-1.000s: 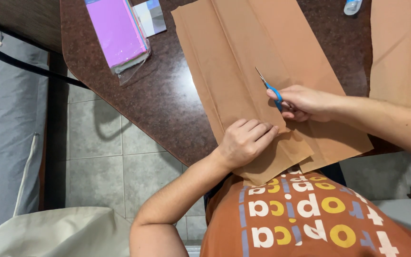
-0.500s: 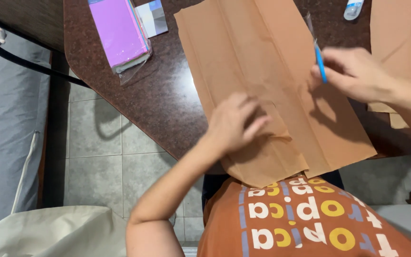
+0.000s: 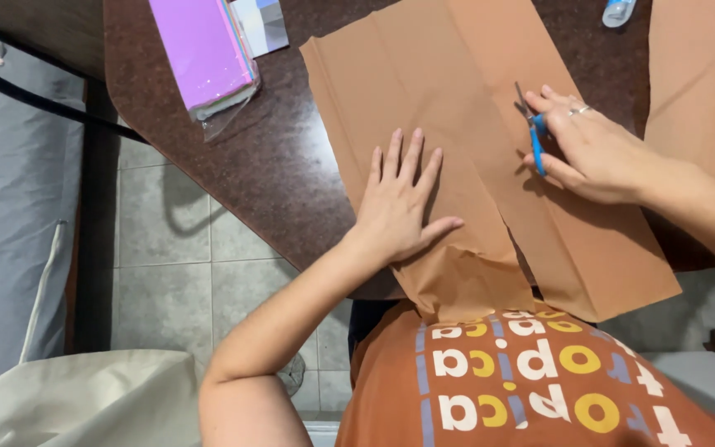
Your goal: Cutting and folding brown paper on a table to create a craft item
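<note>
The left hand (image 3: 403, 207) lies flat, fingers spread, on brown paper (image 3: 424, 91); the right hand (image 3: 593, 149) grips blue scissors (image 3: 533, 132); a purple packet (image 3: 204, 50) lies well apart.

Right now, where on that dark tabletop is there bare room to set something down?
One free patch: the dark speckled tabletop between the purple packet of sheets and the big brown paper sheet. It is crowded to the right: left hand flat on the paper, right hand with blue-handled scissors, and another brown sheet at the edge.
</note>
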